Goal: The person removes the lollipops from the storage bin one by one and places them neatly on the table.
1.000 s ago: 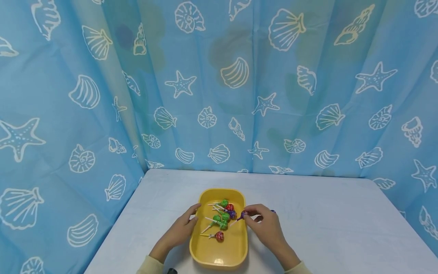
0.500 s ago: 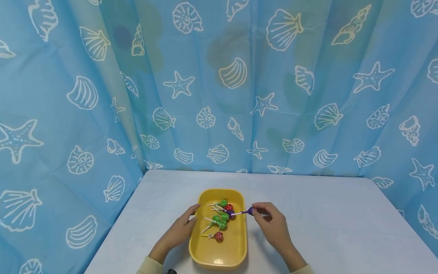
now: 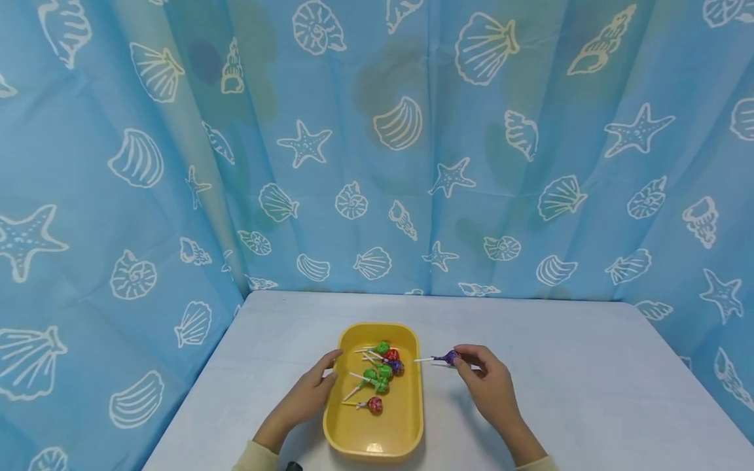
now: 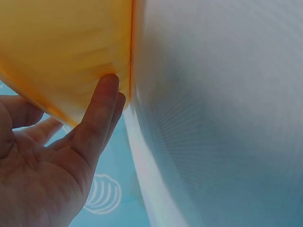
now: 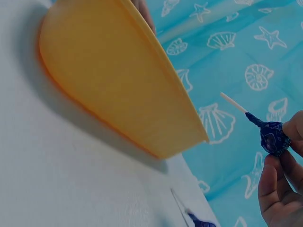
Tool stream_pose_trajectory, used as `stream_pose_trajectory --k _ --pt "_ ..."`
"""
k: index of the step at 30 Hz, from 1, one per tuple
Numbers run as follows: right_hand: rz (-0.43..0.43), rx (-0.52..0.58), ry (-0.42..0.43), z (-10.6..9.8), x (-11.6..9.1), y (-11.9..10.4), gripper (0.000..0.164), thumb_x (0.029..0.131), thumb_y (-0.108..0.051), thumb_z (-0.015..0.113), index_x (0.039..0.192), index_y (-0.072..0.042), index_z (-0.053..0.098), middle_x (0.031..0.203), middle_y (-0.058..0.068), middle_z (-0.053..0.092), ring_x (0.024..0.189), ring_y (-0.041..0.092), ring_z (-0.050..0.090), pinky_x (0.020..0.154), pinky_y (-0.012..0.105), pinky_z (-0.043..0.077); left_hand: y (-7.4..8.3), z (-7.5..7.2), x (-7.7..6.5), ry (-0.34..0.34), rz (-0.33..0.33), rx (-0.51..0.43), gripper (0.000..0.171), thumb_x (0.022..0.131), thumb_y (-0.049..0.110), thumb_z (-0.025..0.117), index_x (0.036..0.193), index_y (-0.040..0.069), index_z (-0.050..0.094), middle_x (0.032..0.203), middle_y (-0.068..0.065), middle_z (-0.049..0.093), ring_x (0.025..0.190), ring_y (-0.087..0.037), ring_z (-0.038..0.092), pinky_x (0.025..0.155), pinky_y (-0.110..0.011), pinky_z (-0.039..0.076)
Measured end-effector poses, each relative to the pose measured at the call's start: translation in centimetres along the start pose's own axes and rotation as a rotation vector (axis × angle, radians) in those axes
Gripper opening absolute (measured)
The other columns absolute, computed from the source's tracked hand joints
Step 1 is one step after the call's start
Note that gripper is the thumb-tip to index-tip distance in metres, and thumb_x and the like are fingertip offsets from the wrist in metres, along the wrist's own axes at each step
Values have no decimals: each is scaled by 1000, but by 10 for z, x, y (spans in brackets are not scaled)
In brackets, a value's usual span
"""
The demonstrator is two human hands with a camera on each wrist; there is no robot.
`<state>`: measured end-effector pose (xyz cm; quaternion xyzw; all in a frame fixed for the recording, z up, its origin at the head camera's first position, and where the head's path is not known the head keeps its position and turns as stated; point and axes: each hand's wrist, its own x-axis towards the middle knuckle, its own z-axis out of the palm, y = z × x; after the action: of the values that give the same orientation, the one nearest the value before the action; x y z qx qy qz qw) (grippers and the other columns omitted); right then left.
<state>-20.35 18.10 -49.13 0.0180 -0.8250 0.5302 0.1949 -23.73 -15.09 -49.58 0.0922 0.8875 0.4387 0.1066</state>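
My right hand (image 3: pixel 490 387) pinches the head of a purple-wrapped lollipop (image 3: pixel 451 357) just right of the yellow tray (image 3: pixel 374 442). Its white stick points left toward the tray's rim. In the right wrist view the held lollipop (image 5: pixel 273 137) is above the table, between thumb and fingertips. A second dark purple lollipop (image 5: pixel 202 222) lies on the table below it. My left hand (image 3: pixel 302 397) touches the tray's left side with extended fingers; the left wrist view has a fingertip (image 4: pixel 109 81) against the outer wall. Inside the tray lie several lollipops, among them green ones (image 3: pixel 381 384) and a red one (image 3: pixel 374 405).
The tray stands on a table with a white cloth (image 3: pixel 565 379). A blue curtain (image 3: pixel 330 157) printed with shells and starfish closes off the back and sides. A small black object (image 3: pixel 294 466) shows at the bottom edge, left of the tray.
My right hand has carried the purple lollipop rightward from over the tray's right rim to beside the tray. The left hand stays at the tray's left side.
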Motion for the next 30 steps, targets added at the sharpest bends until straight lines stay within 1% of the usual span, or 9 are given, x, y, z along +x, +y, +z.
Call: stream_pose_trajectory --k 5,8,12,15,18,21,25,27,30 --pt "6 25 0 -10 2 14 20 95 -6 70 114 -2 70 112 8 71 101 9 66 79 19 56 0 0 -1 -1 -3 -11 48 109 15 43 156 11 39 148 -27 46 128 -44 53 103 -58 47" --pt "21 -11 -2 -13 4 24 20 95 -6 69 115 -2 70 112 8 72 100 7 65 79 19 55 1 0 -1 -1 -3 -10 48 109 16 43 156 10 38 148 -27 46 127 -44 54 102 -58 49" --pt "47 -59 -17 -16 5 34 20 95 -7 70 114 -3 71 112 8 72 102 14 67 81 20 55 2 0 -2 3 -6 -7 48 109 15 43 156 10 39 147 -27 47 128 -44 53 102 -58 48" --pt "72 -90 -49 -16 5 40 19 96 -8 69 114 -3 71 112 8 72 104 22 67 83 23 56 1 1 -2 4 -12 -6 47 109 16 43 156 11 39 148 -27 46 130 -44 52 103 -59 47" --pt "91 -114 -80 -15 4 44 19 97 -9 68 115 -3 70 112 9 71 106 26 67 85 25 57 0 2 -1 3 -16 -4 48 108 16 43 156 11 39 148 -27 46 130 -45 51 104 -60 47" --pt "101 -132 -91 -14 3 49 19 98 -10 67 116 -3 69 113 10 71 108 28 67 88 30 57 -2 2 0 2 -18 -4 48 108 16 43 156 12 39 149 -26 46 132 -45 50 105 -60 45" --pt "107 -167 -81 -12 3 53 18 97 -8 68 113 -3 69 114 12 71 107 29 68 91 39 58 -1 2 -1 0 -12 -5 48 109 16 42 156 12 39 149 -26 46 133 -45 49 106 -61 44" --pt "106 -196 -72 -11 2 54 16 95 -6 68 111 -3 70 111 13 71 105 30 68 90 42 58 0 1 -1 -1 -10 -5 48 109 17 42 156 11 39 149 -26 46 133 -45 48 106 -61 44" --pt "95 -249 -64 -10 1 54 14 94 -3 67 108 -3 69 108 13 72 101 31 69 87 44 58 0 0 -1 -4 1 -10 48 109 16 42 156 11 39 149 -26 46 133 -45 49 106 -61 44"
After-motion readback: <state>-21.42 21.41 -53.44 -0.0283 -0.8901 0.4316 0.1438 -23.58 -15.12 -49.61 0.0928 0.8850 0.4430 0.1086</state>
